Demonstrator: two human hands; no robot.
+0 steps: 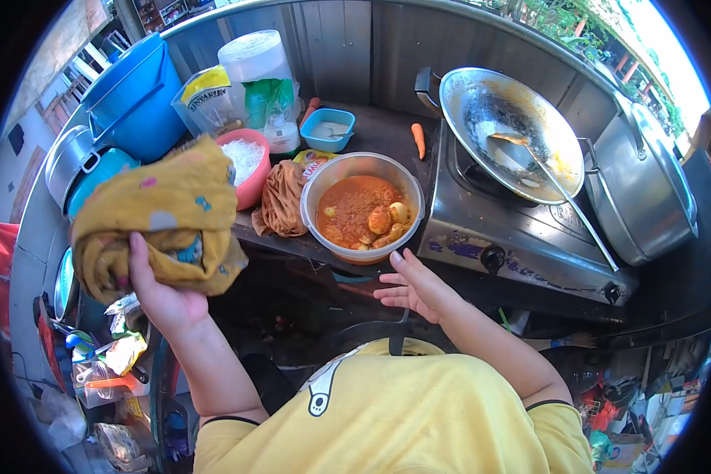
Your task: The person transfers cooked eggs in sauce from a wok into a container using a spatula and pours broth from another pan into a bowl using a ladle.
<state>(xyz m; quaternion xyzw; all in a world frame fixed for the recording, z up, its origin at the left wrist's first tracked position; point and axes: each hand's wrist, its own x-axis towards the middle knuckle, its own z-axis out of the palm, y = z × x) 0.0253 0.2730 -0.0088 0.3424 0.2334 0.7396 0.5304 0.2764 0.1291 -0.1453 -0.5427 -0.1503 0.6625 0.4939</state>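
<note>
My left hand [172,311] grips a folded yellow patterned cloth [160,216], raised at the left in front of the counter. The thumb lies across its front and the other fingers are hidden behind it. My right hand [412,290] holds nothing, its fingers apart, just below a round plastic tub [412,178] at the counter's front edge. Inside the tub is a red-orange stew [352,198] with several whole eggs. A crumpled brown cloth [281,198] lies against the tub's left side. Behind the yellow cloth stands a pink bowl [259,172] of white shreds.
A steel gas stove [503,249] carries a tilted wok [480,112] with a long-handled ladle [569,198] in it. Right of it leans a large aluminium pot [643,183]. A carrot [418,141], a small blue container [328,129] and a blue bucket [133,95] are farther back.
</note>
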